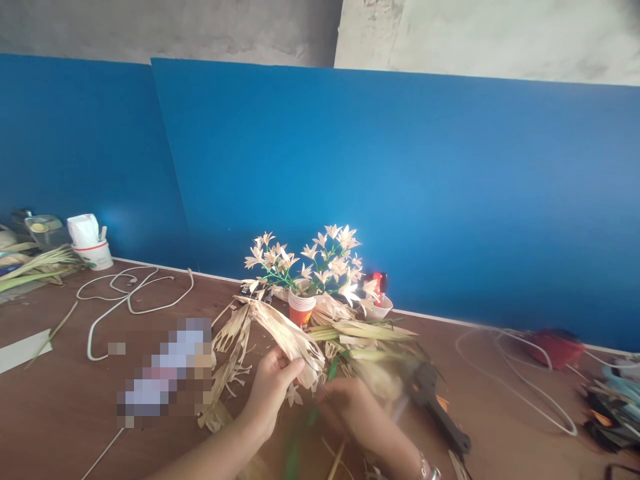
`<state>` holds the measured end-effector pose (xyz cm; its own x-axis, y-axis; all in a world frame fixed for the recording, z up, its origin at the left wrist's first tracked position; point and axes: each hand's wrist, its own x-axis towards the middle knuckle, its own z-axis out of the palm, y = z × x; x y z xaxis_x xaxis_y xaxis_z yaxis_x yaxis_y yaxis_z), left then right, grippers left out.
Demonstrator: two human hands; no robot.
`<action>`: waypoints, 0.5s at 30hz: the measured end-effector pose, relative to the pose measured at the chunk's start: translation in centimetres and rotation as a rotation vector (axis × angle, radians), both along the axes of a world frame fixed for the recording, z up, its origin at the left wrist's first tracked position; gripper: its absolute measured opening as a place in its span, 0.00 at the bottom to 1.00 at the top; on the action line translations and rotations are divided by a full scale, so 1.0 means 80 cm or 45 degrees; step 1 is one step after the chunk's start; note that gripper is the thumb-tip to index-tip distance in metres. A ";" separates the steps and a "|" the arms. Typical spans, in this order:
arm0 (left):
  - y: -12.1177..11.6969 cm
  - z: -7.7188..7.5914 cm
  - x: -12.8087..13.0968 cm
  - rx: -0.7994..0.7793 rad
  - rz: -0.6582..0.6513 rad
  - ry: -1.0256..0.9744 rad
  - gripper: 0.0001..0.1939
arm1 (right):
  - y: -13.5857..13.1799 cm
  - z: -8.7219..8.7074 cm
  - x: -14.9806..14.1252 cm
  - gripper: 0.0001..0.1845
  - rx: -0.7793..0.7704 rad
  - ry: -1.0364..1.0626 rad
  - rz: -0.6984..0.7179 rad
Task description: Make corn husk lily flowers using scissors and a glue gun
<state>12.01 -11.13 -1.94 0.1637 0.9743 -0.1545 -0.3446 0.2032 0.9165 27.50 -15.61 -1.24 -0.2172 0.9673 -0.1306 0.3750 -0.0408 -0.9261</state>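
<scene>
My left hand point(274, 387) pinches the lower end of a dried, pale corn husk point(285, 328) between thumb and fingers. Close to its right, my right hand point(357, 407) is curled and blurred by motion. Something thin and dark shows at its fingers, too smeared to name. More dry husk strips point(233, 340) hang and lie left of the held husk. Just behind it stands a stack of red and white paper cups point(301, 308), with pale husk flowers point(336, 257) on green stems rising from there. A black glue gun point(435, 403) lies right of my right hand.
Greenish and dry leaves point(370, 331) are heaped right of the cups. White cables point(120, 300) loop over the brown table point(65, 407). A white tub point(95, 253) stands back left, a red object point(555, 348) at right. A blue panel point(375, 153) closes the back.
</scene>
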 end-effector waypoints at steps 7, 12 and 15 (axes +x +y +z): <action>-0.001 0.002 0.001 -0.012 0.011 -0.018 0.11 | 0.002 -0.007 0.003 0.08 0.026 -0.037 -0.004; 0.002 -0.001 0.000 -0.002 -0.017 -0.023 0.13 | 0.004 -0.020 0.007 0.05 0.044 -0.062 -0.015; 0.006 -0.002 -0.003 0.036 0.021 -0.011 0.14 | 0.004 -0.029 0.014 0.10 -0.020 -0.004 -0.024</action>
<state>11.73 -10.67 -2.14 0.1491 0.9808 -0.1254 -0.3556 0.1715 0.9188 28.58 -15.31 -3.56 -0.1988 0.9691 -0.1464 0.3771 -0.0622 -0.9241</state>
